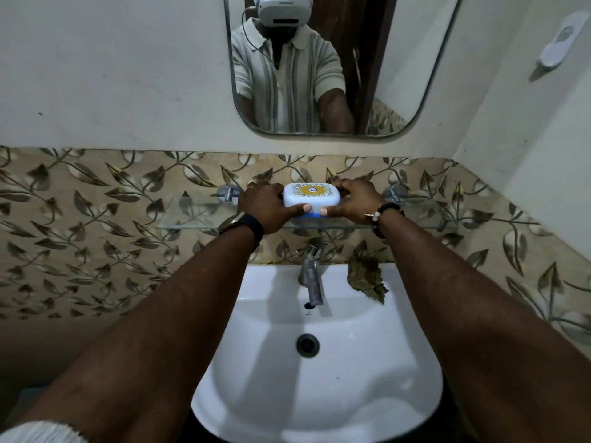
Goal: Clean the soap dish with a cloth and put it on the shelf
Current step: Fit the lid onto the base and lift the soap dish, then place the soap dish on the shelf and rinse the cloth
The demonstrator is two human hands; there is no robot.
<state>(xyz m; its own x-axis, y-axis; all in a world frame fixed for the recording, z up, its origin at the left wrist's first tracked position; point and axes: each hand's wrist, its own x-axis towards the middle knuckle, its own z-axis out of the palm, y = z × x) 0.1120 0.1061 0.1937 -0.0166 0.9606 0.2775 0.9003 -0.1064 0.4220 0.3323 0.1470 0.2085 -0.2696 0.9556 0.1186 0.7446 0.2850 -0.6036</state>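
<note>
A white soap dish [311, 196] with a yellow patterned lid and a blue base sits at the middle of the glass shelf [188, 215] on the leaf-patterned wall. My left hand [267, 207] grips its left end, thumb along the front edge. My right hand [353, 201] grips its right end in the same way. A brownish cloth [366, 278] lies crumpled on the sink's back rim, right of the tap, away from both hands.
Below the shelf a metal tap [311, 278] juts over the white sink [319, 356]. A mirror [319, 65] hangs above and reflects a person in a striped shirt. A white wall fixture [558, 39] is at the upper right. Chrome brackets hold both ends of the shelf.
</note>
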